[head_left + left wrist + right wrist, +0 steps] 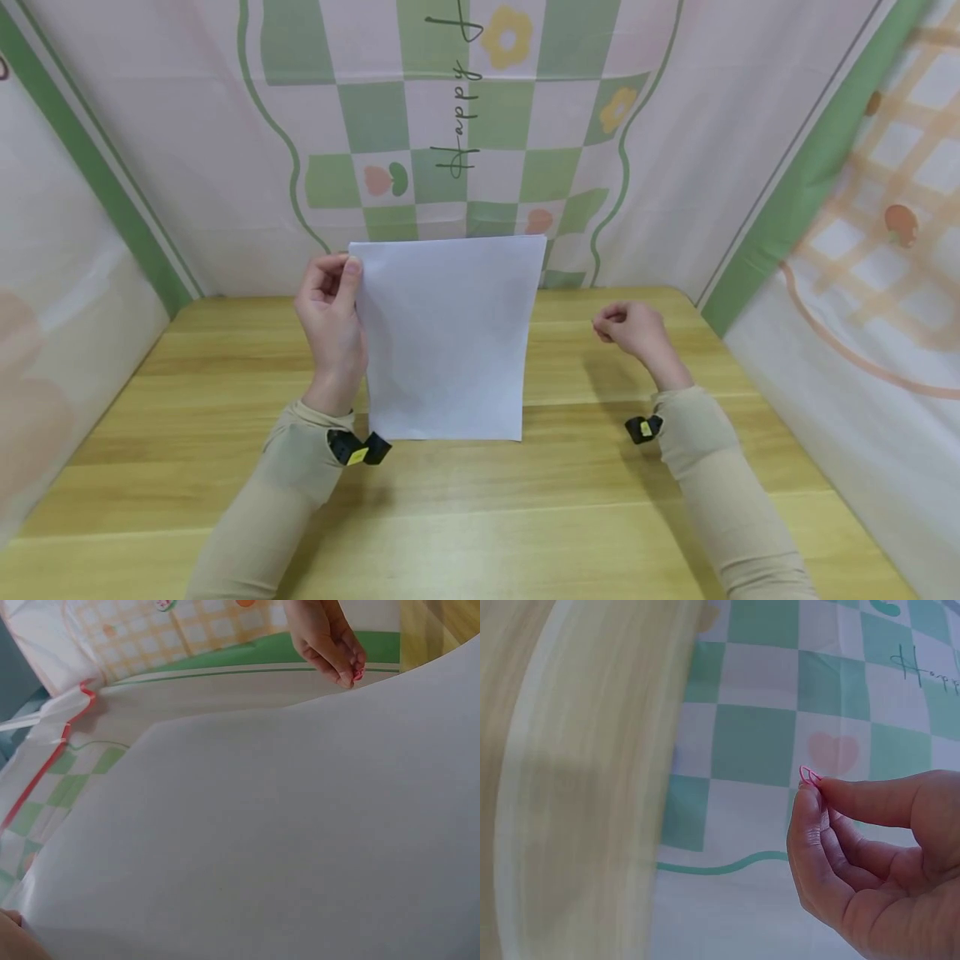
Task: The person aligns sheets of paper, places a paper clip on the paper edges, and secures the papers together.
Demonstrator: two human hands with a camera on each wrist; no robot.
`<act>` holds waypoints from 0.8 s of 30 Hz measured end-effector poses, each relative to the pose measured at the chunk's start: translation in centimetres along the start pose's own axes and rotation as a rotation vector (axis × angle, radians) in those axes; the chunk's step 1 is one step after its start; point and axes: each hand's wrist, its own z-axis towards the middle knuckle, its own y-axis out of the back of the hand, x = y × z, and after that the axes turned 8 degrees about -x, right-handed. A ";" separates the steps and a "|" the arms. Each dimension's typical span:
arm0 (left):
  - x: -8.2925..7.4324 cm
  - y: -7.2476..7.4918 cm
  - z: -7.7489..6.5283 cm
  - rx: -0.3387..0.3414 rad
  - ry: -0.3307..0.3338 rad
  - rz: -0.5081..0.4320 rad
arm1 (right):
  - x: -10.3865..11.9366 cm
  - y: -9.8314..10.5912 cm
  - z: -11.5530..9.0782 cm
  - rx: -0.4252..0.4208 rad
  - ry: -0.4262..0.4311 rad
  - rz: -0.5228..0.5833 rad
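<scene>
My left hand (330,321) pinches a sheet of white paper (450,342) by its upper left corner, thumb in front, and holds it upright above the table. In the left wrist view the paper (262,825) fills most of the picture; whether it is one sheet or a thin stack I cannot tell. Off to the right and apart from the paper, my right hand (633,327) pinches a small pink paper clip (808,775) between thumb and forefinger. Only its looped wire end shows beyond the fingertips.
A wooden table (465,517) spans the area below both hands. Behind it hangs a checked green and white cloth (438,117), with more cloth at the left and right sides. Small black cameras (347,447) sit on the wrists.
</scene>
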 end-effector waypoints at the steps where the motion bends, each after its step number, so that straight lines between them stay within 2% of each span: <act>1: 0.0 0.0 0.0 -0.001 -0.001 0.000 | 0.1 0.1 -0.1 -0.004 0.002 -0.004; 24: 0.0 -0.2 -0.1 -0.008 0.005 -0.014 | 2.6 1.0 -1.4 -0.038 0.051 0.077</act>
